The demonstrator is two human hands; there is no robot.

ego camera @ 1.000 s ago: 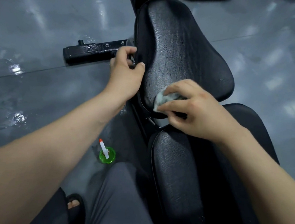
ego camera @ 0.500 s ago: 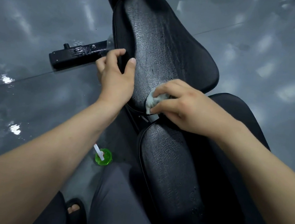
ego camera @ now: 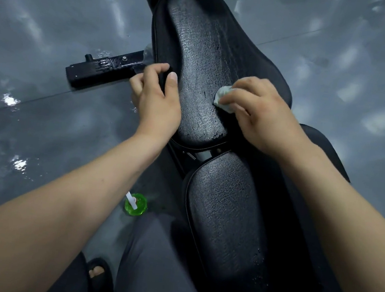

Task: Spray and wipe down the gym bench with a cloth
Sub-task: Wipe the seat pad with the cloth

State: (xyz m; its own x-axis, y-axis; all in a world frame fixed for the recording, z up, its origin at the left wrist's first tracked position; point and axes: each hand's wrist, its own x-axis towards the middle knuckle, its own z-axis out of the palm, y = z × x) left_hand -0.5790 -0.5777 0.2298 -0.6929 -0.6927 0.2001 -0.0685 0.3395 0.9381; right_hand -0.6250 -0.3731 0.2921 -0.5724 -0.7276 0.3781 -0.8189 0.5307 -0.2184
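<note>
- Clasping the 9 o'clock edge of the surface [ego camera: 204,51] in the left grip [ego camera: 158,101], fingers curling round it.
- Pinching a wadded cloth [ego camera: 223,99] in the right grip [ego camera: 260,112], pressing it on the surface.
- Leaving the bottle [ego camera: 135,204] on the floor [ego camera: 43,33], 6 o'clock from the left grip.

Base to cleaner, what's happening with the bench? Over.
Left hand grips the back pad edge. Right hand holds cloth on it. Bottle on floor, nothing blocking.
</note>
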